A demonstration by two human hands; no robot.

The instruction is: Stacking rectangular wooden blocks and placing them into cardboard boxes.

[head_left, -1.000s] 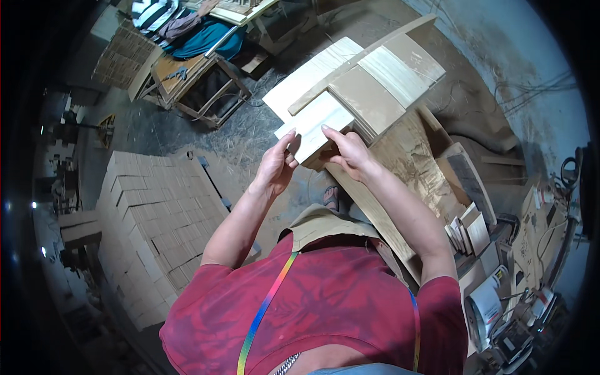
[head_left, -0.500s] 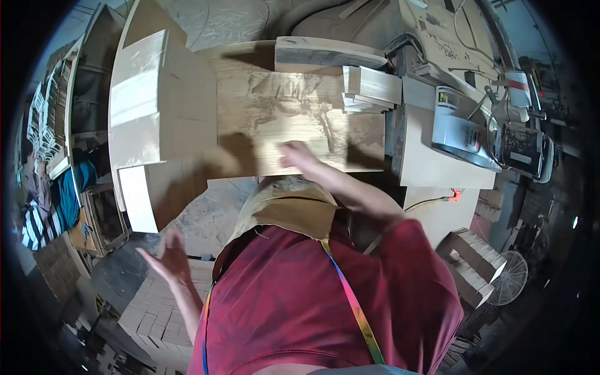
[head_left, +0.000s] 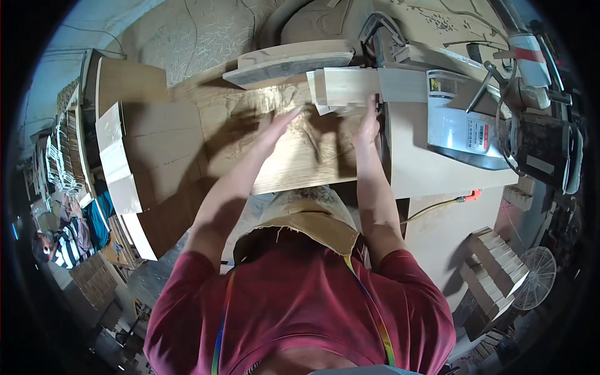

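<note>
Both my arms reach forward over a wooden work board (head_left: 275, 178) with a worn, shiny surface. Toward the middle of it, my left hand (head_left: 275, 132) hovers with its fingers stretched out and nothing in them. My right hand (head_left: 367, 128) stands on edge, fingers extended, beside the right end of a small pile of thin pale wood pieces (head_left: 350, 86); whether it touches them I cannot tell. The pieces lie slightly fanned out. Behind them is a thick, dark-sided wood block (head_left: 290, 70).
Stacked brown panels (head_left: 165, 140) rise at the left. At right a machine with a clear bluish guard (head_left: 459, 125) sits on a pale table (head_left: 425, 169). An orange-tipped hose (head_left: 472, 195), wood stacks (head_left: 497, 269) and a round fan (head_left: 537, 278) are nearby. A person (head_left: 65, 244) shows at far left.
My left hand has come up from low beside the panels to over the board. My right hand has shifted right, to the wood pieces. The view has turned slightly.
</note>
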